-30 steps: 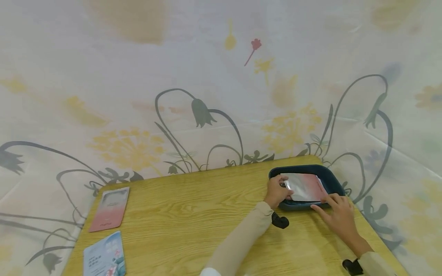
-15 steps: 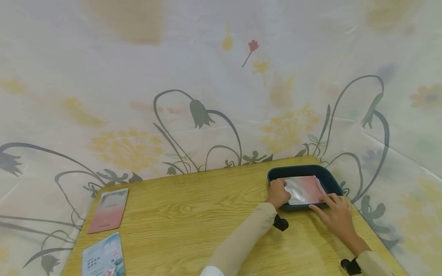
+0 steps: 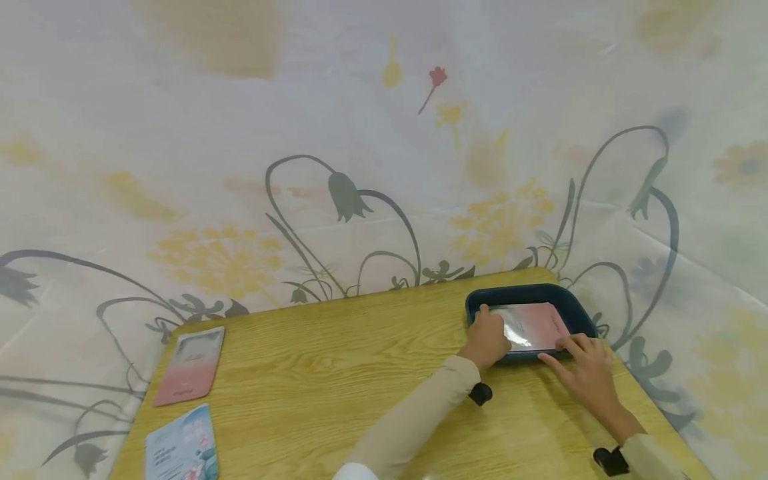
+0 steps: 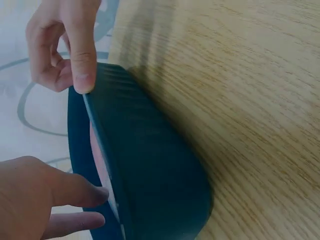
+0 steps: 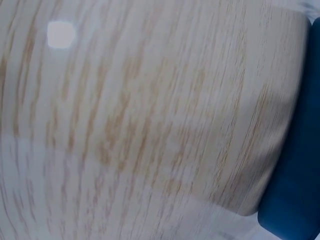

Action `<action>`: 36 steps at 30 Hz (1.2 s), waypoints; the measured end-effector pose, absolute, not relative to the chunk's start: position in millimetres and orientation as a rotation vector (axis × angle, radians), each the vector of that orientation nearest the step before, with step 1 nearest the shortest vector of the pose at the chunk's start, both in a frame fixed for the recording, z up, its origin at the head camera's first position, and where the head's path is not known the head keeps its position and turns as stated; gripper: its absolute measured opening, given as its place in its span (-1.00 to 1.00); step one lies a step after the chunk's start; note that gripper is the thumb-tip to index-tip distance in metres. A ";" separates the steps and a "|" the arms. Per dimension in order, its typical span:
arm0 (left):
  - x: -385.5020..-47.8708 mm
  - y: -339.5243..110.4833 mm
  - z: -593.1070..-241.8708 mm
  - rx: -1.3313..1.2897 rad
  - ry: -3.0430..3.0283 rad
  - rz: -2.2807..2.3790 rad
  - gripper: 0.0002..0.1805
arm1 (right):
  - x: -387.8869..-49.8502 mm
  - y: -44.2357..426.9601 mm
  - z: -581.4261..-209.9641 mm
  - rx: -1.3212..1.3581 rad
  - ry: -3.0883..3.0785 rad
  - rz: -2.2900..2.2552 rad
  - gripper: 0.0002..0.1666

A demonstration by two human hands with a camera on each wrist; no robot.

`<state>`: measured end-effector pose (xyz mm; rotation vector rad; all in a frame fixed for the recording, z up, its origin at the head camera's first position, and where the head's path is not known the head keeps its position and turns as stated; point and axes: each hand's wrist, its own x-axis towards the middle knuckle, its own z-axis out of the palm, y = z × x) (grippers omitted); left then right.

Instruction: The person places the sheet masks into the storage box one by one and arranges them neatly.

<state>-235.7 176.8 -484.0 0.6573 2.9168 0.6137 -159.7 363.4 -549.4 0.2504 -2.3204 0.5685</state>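
Observation:
A dark blue tray stands at the table's right end, with pink-and-silver face mask packets lying flat inside. My left hand reaches over the tray's left end, at the silver end of the top packet. In the left wrist view, the thumb and a finger of that left hand are fairly straight, close to the packet's edge by the rim. My right hand grips the tray's near rim towards the right, thumb outside and fingers inside. The right wrist view shows the tray's outer wall but no fingers.
On the table's left side lie another pink-and-silver packet and a light blue packet with a flower print. Behind the wooden table hangs a flower-patterned curtain, which also runs along the right side.
The top packet has settled lower and flatter in the tray. My left hand has turned over its silver end, fingers lifting towards the tray's left rim. My right hand has stayed on the rim.

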 end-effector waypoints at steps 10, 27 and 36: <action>-237.3 144.6 -477.9 1.050 2.729 0.934 -0.69 | -158.1 364.7 -548.6 0.230 -2.354 0.580 -0.58; -222.7 47.1 -464.5 0.874 2.373 1.325 -0.81 | -157.8 362.0 -547.8 0.198 -2.355 0.636 -0.59; -213.0 -2.5 -458.7 0.791 2.369 1.366 -0.83 | -158.8 362.4 -546.9 0.205 -2.350 0.634 -0.59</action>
